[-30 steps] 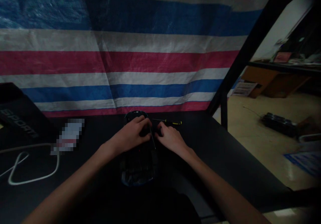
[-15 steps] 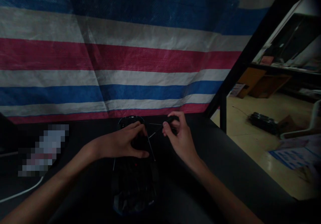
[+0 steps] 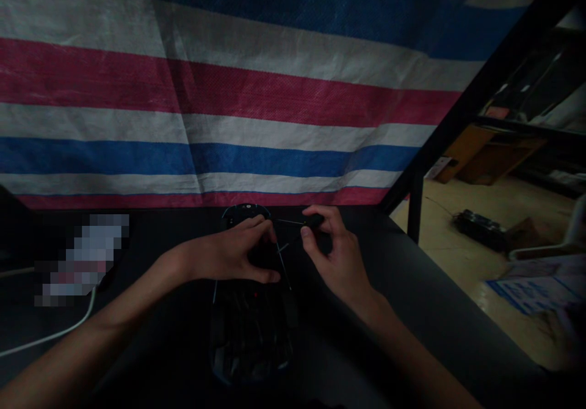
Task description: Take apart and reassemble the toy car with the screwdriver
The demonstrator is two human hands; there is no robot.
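Observation:
A long black device [image 3: 251, 336], with rounded ends and thin pale-blue edge lines, lies on the dark table; it resembles a model car, but the dimness hides its exact kind. My left hand [image 3: 242, 253] reaches across its middle, fingers curled over it and thumb along the near side, gripping it. A small red light [image 3: 255, 295] glows just below that thumb. To the right of the device, my right hand [image 3: 332, 244] pinches a small black piece [image 3: 314, 220] between thumb and fingers. Thin rods show between this piece and the device; whether they join is unclear.
A blurred-out flat object [image 3: 86, 256] with a white cable [image 3: 59, 334] lies on the left of the table [image 3: 412, 293]. Behind stands a striped plastic sheet [image 3: 251, 91]. Past the table's right edge, a black object [image 3: 476, 229] and printed cardboard [image 3: 526, 281] lie on the floor.
The view has tilted slightly. My right hand has shifted a little, and the black piece in it now points more level towards the device. My left hand keeps its place on the device.

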